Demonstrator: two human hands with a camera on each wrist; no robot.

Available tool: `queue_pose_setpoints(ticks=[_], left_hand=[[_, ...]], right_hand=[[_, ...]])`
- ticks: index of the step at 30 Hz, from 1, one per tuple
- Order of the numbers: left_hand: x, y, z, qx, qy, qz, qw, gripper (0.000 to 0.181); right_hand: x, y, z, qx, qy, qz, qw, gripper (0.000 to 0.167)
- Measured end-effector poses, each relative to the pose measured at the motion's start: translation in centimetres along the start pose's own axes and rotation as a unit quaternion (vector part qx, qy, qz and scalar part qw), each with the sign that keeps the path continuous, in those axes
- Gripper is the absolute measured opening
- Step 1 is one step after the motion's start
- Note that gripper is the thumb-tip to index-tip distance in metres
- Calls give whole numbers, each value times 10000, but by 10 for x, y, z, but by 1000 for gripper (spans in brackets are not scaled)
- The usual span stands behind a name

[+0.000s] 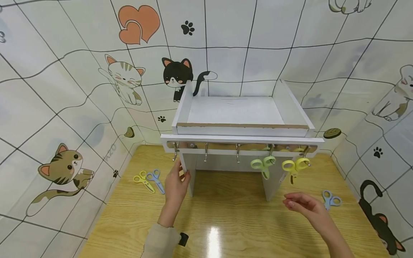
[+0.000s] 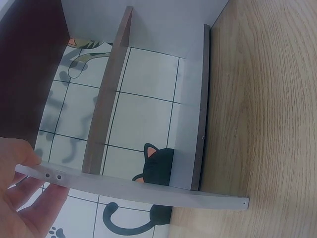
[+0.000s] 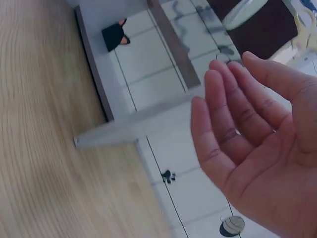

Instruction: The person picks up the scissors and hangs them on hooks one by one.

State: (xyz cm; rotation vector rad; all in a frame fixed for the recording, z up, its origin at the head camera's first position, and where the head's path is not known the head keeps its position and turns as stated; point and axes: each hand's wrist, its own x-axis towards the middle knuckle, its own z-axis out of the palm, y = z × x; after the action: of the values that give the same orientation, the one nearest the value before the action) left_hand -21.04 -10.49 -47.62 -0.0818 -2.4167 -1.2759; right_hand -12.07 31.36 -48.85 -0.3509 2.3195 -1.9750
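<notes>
A white shelf unit (image 1: 238, 130) stands on the wooden table, with a row of metal hooks along its front rail. My left hand (image 1: 175, 186) holds the shelf's left side panel (image 2: 148, 192); in the left wrist view the thumb lies on one face and the fingers on the other. Green scissors (image 1: 265, 166) and yellow-handled scissors (image 1: 295, 166) hang from hooks at the right end of the rail. Below the yellow pair, my right hand (image 1: 306, 206) hovers with nothing in it, its fingers relaxed and slightly bent in the right wrist view.
Yellow scissors (image 1: 144, 181) and blue scissors (image 1: 156, 179) lie on the table (image 1: 226, 222) left of the shelf. Another pair of blue scissors (image 1: 330, 200) lies to the right, partly behind my right hand. A cat-patterned tiled wall covering (image 1: 232, 28) surrounds the table's back and sides.
</notes>
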Motion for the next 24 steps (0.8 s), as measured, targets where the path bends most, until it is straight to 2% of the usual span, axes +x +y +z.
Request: queue_pose_setpoints(ticks=[4, 7, 9, 12, 14, 17, 19, 21, 24], left_hand=[[0, 1, -1, 44, 34, 14, 10000, 49], [0, 1, -1, 47, 32, 9, 10000, 49], [0, 2, -1, 52, 33, 6, 10000, 49], [0, 2, -1, 54, 24, -12, 10000, 50], [0, 2, -1, 50, 14, -23, 10000, 50], [0, 1, 0, 46, -6, -46, 10000, 51], [0, 1, 0, 33, -12, -56, 10000, 51], [0, 1, 0, 29, -8, -62, 10000, 51], [-1, 1, 0, 40, 5, -47, 10000, 50]], right_hand=[[-5, 8, -13, -194, -281, -102, 9994, 31], [-9, 15, -24, -449, -266, -2, 9986, 36], [-11, 20, -32, -593, -157, 210, 9979, 37], [-13, 24, -43, -948, 59, 770, 9925, 31], [-14, 27, -49, -1172, 239, 1259, 9848, 25], [-13, 30, -59, -1455, 433, 1938, 9692, 39], [-13, 33, -64, -1544, 523, 2210, 9616, 54], [-12, 36, -70, -1524, 586, 2415, 9566, 63], [-12, 42, -77, -1346, 736, 2591, 9536, 65]])
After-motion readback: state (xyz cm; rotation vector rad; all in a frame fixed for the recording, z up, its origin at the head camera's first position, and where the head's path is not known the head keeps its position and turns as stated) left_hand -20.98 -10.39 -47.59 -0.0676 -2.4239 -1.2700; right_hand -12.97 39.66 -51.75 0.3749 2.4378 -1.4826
